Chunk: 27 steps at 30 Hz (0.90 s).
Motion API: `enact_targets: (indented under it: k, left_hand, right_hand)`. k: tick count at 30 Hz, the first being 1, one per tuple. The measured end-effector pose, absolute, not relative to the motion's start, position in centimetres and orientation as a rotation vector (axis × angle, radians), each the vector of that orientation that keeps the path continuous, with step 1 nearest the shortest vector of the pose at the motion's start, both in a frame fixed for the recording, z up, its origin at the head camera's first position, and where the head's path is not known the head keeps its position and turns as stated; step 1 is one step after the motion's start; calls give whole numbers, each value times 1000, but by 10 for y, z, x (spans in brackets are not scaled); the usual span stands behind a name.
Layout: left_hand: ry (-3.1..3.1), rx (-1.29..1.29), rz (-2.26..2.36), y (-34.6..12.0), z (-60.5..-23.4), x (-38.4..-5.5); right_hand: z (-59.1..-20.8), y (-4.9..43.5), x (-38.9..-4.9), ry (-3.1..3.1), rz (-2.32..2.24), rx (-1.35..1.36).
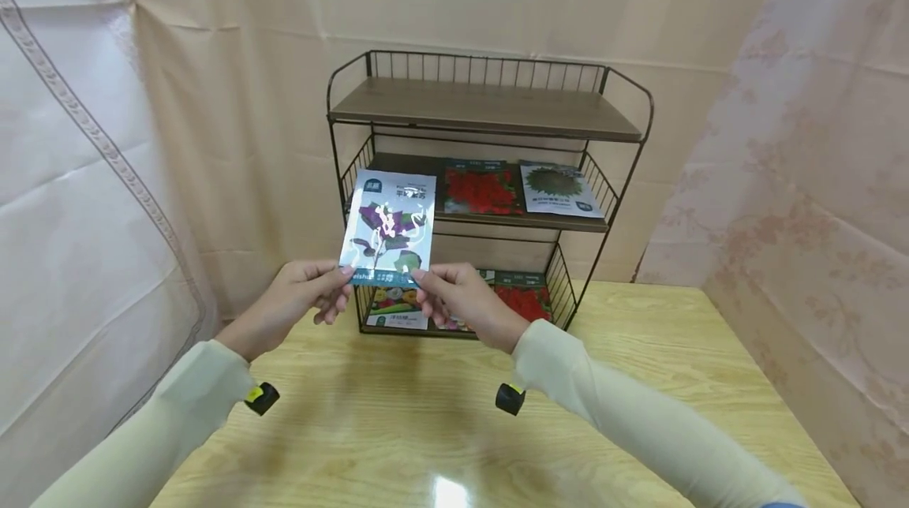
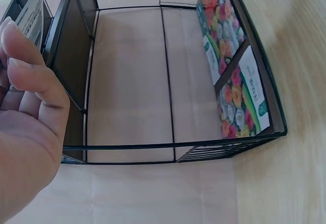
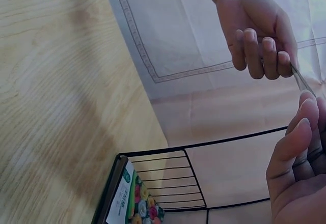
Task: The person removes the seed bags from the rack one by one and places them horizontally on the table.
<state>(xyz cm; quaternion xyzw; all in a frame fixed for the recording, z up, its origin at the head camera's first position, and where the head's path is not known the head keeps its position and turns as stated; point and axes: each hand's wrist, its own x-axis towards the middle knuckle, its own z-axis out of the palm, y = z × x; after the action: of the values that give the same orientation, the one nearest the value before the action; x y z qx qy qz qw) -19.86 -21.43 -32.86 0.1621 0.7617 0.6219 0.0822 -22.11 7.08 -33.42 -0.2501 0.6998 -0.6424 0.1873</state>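
My left hand (image 1: 300,299) and right hand (image 1: 467,296) are equally near the purple-flowered seed packet (image 1: 389,228), each grip clamped on a lower corner, thumbs over its face. Its long axis runs up and away from me, before the left end of the rack's (image 1: 490,102) middle shelf (image 1: 406,163), left of the red-flowered packet (image 1: 483,189) lying there.

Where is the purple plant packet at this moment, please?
In the head view, the purple plant packet is left of centre, in front of the rack; the left hand and right hand hold its lower corners.
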Motion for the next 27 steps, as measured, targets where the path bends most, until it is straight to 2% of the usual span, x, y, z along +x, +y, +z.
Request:
enact_targets:
  k: [15, 27]
  left_hand:
    - [2257, 552, 1825, -227, -343, -180]
    - [2253, 599, 1801, -235, -354, -166]
  right_hand:
    - [-348, 64, -210, 2010, -1754, -852]
    - [-358, 59, -199, 2017, -1706, -870]
